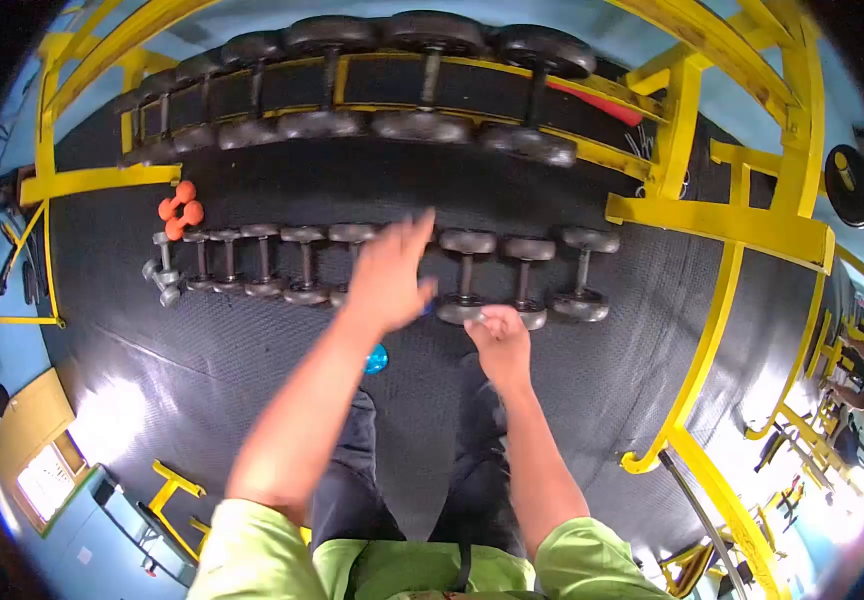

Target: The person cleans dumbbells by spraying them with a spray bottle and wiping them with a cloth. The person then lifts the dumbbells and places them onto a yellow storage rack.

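Observation:
My left hand (389,275) is stretched out over the row of black dumbbells (306,262) on the floor, fingers extended and thumb apart. It hides part of that row and is slightly blurred. Below its wrist shows a round blue object (376,359), mostly covered by my forearm; a small blue bit also peeks out by the thumb. My right hand (501,335) is closed, fingertips pinched together, in front of the near end of a black dumbbell (467,275). Whether it touches that dumbbell, or what is between the fingers, I cannot make out.
Larger black dumbbells (430,75) line a yellow rack (722,222) behind the floor row. Orange dumbbells (184,212) and grey dumbbells (164,270) lie at the row's left end. Black matting (202,400) covers the floor. More yellow frames stand at both sides.

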{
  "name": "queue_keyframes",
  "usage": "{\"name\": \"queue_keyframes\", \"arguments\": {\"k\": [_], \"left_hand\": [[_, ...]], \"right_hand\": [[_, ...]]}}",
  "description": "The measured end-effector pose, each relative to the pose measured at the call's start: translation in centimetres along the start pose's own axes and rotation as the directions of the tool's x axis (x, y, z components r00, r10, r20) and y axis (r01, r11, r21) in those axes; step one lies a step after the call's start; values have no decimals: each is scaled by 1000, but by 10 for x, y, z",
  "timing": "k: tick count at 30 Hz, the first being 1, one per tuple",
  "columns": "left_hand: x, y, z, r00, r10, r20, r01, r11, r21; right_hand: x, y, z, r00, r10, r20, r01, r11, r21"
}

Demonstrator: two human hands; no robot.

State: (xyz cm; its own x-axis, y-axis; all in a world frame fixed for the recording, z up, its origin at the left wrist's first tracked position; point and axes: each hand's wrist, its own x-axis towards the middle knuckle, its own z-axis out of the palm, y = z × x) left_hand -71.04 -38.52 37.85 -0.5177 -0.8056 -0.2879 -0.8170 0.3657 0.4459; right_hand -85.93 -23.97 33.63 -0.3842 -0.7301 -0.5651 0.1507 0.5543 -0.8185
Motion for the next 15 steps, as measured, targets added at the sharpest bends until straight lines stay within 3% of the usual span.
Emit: {"name": "queue_keyframes", "arguments": {"k": [2,3,4,5,7,9,13,15], "left_hand": [[-97,-25,47,922,-257,290,306,942,-138],[-149,-42,72,912,-221,346,312,920,-236],[-195,-46,76,816,-294,498,436,879,-195],[-242,-55,84,815,-273,511,450,854,-262],[-306,-62,69,708,-305,637,572,776,-264],[-354,-80,58,656,-305,690,637,714,-290],[-394,-138,29,735,-396,550,652,635,-415],[-400,-168,29,755,-544,366,653,577,-491]], "right_hand": [[-31,25,7,996,88,-32,-93,976,-196],[-48,35,13,986,158,-56,-167,951,-260],[-65,49,21,980,190,-56,-198,935,-293],[-82,63,33,976,206,-65,-215,919,-331],[-119,67,73,979,191,-75,-205,890,-407],[-151,80,118,960,281,-4,-262,889,-376],[-209,55,219,914,287,287,-144,890,-432],[-222,56,253,893,261,366,-66,882,-467]]}}
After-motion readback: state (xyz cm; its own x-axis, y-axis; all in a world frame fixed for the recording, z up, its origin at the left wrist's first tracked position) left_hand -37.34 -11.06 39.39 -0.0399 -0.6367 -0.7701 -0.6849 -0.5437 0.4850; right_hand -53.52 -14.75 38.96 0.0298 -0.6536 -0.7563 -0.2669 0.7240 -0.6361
